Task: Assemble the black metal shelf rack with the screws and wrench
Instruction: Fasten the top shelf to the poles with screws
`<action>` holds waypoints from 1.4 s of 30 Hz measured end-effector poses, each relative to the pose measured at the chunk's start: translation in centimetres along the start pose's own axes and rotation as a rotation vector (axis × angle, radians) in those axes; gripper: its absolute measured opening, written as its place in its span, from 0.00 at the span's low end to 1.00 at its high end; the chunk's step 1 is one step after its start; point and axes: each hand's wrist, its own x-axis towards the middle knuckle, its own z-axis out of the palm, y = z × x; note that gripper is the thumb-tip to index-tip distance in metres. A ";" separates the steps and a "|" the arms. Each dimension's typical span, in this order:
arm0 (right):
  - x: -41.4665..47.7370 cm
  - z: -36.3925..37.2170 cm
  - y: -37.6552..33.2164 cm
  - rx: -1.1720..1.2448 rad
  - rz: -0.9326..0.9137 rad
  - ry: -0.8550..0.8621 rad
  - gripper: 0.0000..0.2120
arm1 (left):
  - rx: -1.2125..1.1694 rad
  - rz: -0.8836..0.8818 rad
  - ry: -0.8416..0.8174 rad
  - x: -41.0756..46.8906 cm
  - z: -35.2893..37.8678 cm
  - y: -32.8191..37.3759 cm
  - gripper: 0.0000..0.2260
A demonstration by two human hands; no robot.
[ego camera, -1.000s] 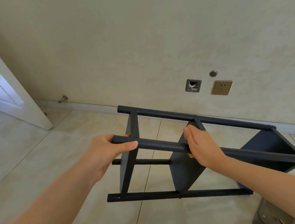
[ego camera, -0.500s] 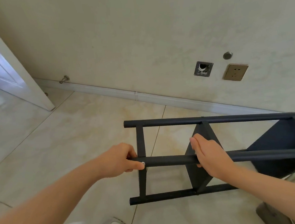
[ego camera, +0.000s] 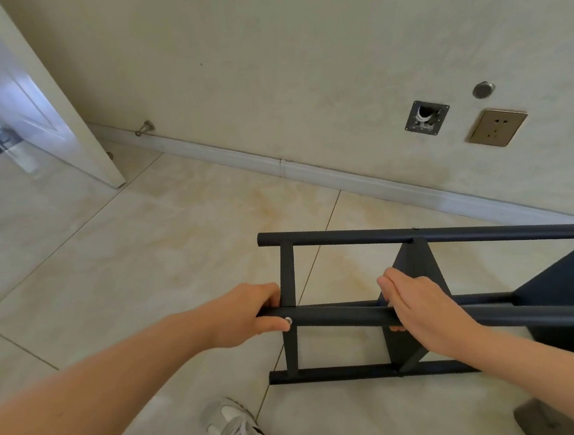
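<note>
The black metal shelf rack (ego camera: 349,238) lies on its side on the tiled floor, its round poles running left to right and its flat shelf panels standing on edge. My left hand (ego camera: 248,314) grips the left end of the nearest pole, by a silver screw head (ego camera: 288,320). My right hand (ego camera: 419,304) is closed around the same pole further right, beside the middle shelf panel (ego camera: 415,269). The rack's right end runs out of view. I see no wrench.
A beige wall with a white baseboard (ego camera: 309,171) runs behind the rack, with a socket plate (ego camera: 496,127) and an open wall box (ego camera: 427,117). A white door (ego camera: 39,96) stands open at the left. My grey shoe (ego camera: 237,427) is on the floor below the rack.
The rack has gone down from a raised, tilted hold to lying level near the floor. Both hands have kept their grip on the same pole, and my view has tipped downward.
</note>
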 end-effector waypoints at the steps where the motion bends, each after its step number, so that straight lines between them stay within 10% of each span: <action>1: 0.4 -0.1 -0.1 0.050 0.015 0.020 0.08 | 0.000 0.004 0.012 0.0 0.1 -0.1 0.11; 14: 10.8 -2.4 -6.1 0.401 -0.174 0.226 0.16 | -0.007 -0.005 -0.005 -0.4 1.9 -0.8 0.10; 22: 15.4 -0.7 -8.0 0.351 -0.112 0.017 0.18 | 0.063 0.026 0.027 -0.5 2.3 -1.0 0.13; 42: 15.5 0.6 -8.6 0.283 -0.081 0.159 0.20 | 0.480 0.031 0.223 -1.2 3.7 -2.0 0.25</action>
